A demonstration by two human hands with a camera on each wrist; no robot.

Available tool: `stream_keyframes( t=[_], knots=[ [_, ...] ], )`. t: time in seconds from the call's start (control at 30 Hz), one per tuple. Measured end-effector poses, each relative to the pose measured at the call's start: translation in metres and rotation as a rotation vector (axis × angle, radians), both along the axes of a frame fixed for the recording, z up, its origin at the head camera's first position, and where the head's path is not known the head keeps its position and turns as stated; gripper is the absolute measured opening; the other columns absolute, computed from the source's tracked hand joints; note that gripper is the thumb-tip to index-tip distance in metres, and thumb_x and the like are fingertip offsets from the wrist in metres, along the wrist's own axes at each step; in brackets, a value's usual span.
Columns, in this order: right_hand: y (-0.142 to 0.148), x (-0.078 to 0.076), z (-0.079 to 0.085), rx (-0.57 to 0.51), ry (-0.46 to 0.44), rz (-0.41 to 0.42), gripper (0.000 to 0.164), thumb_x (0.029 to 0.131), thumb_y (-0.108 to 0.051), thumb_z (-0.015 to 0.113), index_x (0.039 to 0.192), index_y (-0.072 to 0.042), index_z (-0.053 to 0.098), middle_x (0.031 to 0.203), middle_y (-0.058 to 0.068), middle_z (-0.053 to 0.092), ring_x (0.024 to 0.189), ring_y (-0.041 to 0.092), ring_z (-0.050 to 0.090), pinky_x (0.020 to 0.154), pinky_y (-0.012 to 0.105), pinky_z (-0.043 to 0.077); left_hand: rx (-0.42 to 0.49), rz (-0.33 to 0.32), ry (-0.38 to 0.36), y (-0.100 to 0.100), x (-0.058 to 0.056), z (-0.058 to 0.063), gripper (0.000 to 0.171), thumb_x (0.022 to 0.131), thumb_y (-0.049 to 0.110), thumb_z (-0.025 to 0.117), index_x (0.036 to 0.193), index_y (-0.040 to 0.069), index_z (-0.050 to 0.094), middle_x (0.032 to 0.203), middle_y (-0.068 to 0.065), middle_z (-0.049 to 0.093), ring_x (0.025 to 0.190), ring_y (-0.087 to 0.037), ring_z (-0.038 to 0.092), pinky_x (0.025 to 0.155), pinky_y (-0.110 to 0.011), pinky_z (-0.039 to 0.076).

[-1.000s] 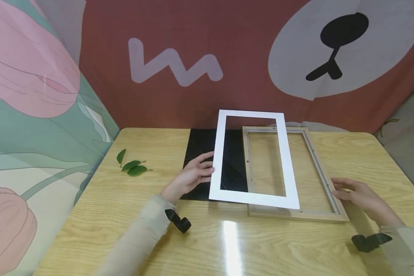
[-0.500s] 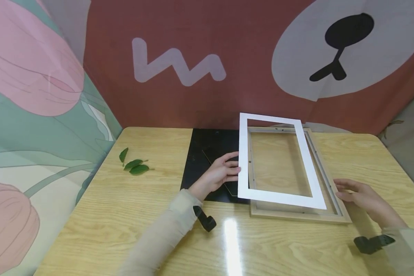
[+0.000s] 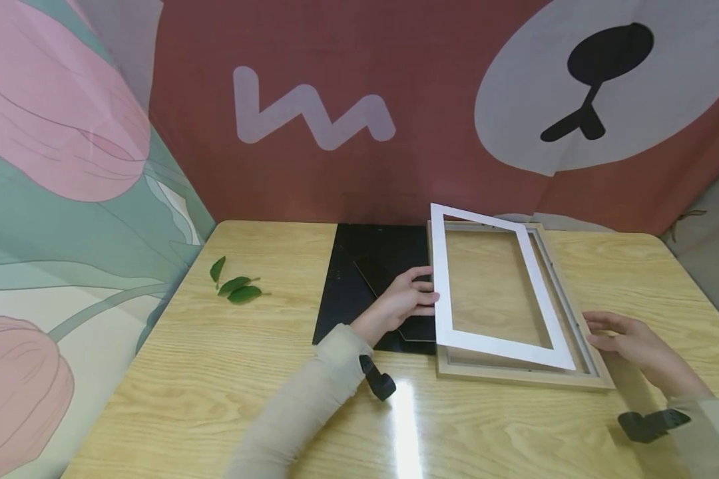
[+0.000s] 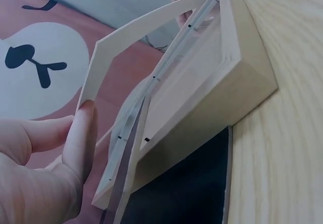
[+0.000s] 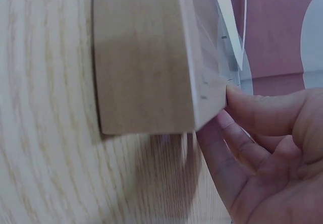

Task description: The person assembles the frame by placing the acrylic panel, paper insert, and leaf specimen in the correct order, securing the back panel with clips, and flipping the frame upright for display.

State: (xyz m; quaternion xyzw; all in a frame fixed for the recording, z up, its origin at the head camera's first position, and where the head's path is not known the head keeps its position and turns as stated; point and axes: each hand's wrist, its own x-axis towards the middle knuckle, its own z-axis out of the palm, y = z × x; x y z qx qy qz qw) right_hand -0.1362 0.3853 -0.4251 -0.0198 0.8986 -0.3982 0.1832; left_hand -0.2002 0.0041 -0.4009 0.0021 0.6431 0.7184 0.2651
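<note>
Left hand (image 3: 403,303) is pinching the left strip of the white mat (image 3: 542,293), digits nearly together on a thin edge. Right hand (image 3: 629,342) is gripping the right rail of the wooden frame (image 3: 521,378), digits parted only by the rail. Frame is lying flat on the table (image 3: 186,399); mat is hanging tilted over it, left side higher, not seated. Can't tell if the mat's right edge is touching.

Step is looking like seating mat in frame. Doing it well probably means squaring first, since the mat is sitting skewed with a gap showing along the right rail; then landing the right edge against the inner wall and letting the left side down flat. Dark tabs (image 4: 155,77) are lining the inner walls and could be snagging the mat. A light pinch is best, as thin strips could be bending. Right hand is bracing usefully.
</note>
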Motion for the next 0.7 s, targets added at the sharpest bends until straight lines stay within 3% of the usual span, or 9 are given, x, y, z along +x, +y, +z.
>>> stream_keyframes(
  t=[0.33,0.4,0.5,0.57,0.63,0.7],
  knots=[
    [-0.002,-0.001,0.003,0.033,0.001,-0.011,0.061,0.100,-0.022,0.050,0.139,0.019,0.027,0.100,-0.041,0.037,0.085,-0.030,0.032,0.068,0.007,0.041,-0.041,-0.030,-0.003,0.011,0.001,-0.001,0.056,0.090,-0.005,0.058,0.142,0.006,0.038,0.128,-0.023,0.058,0.108,-0.029,0.064,0.089,-0.038,0.057],
    [-0.002,-0.001,0.003,0.045,-0.001,-0.013,0.060,0.100,-0.022,0.050,0.139,0.018,0.028,0.102,-0.037,0.044,0.085,-0.030,0.033,0.068,0.008,0.040,-0.055,-0.037,0.005,0.013,0.001,0.000,0.057,0.090,-0.005,0.058,0.142,0.006,0.038,0.128,-0.023,0.058,0.109,-0.029,0.063,0.089,-0.037,0.057],
    [-0.003,-0.002,0.003,0.078,-0.014,-0.018,0.062,0.100,-0.026,0.049,0.139,0.017,0.028,0.116,-0.008,0.060,0.086,-0.029,0.031,0.069,0.011,0.039,-0.083,-0.049,0.024,0.015,0.001,0.002,0.058,0.090,-0.005,0.058,0.142,0.005,0.037,0.127,-0.023,0.058,0.109,-0.030,0.063,0.089,-0.037,0.057],
    [-0.004,-0.002,0.004,0.106,-0.027,-0.025,0.063,0.100,-0.028,0.049,0.140,0.016,0.028,0.130,0.023,0.053,0.087,-0.028,0.030,0.074,0.017,0.041,-0.101,-0.057,0.037,0.016,0.001,0.003,0.058,0.089,-0.004,0.058,0.143,0.005,0.037,0.127,-0.024,0.057,0.109,-0.031,0.063,0.089,-0.036,0.057],
    [-0.004,-0.003,0.004,0.119,-0.036,-0.033,0.065,0.100,-0.031,0.049,0.140,0.016,0.028,0.137,0.037,0.039,0.088,-0.025,0.029,0.080,0.026,0.042,-0.119,-0.065,0.052,0.018,0.002,0.004,0.058,0.090,-0.004,0.059,0.143,0.005,0.037,0.127,-0.023,0.057,0.109,-0.030,0.064,0.088,-0.035,0.057],
    [-0.005,-0.003,0.005,0.118,-0.046,-0.040,0.065,0.100,-0.030,0.048,0.140,0.016,0.027,0.139,0.039,0.035,0.091,-0.022,0.030,0.088,0.037,0.043,-0.132,-0.068,0.066,0.019,0.002,0.004,0.058,0.089,-0.003,0.059,0.143,0.005,0.038,0.127,-0.023,0.058,0.108,-0.030,0.064,0.087,-0.034,0.058]
  ],
)
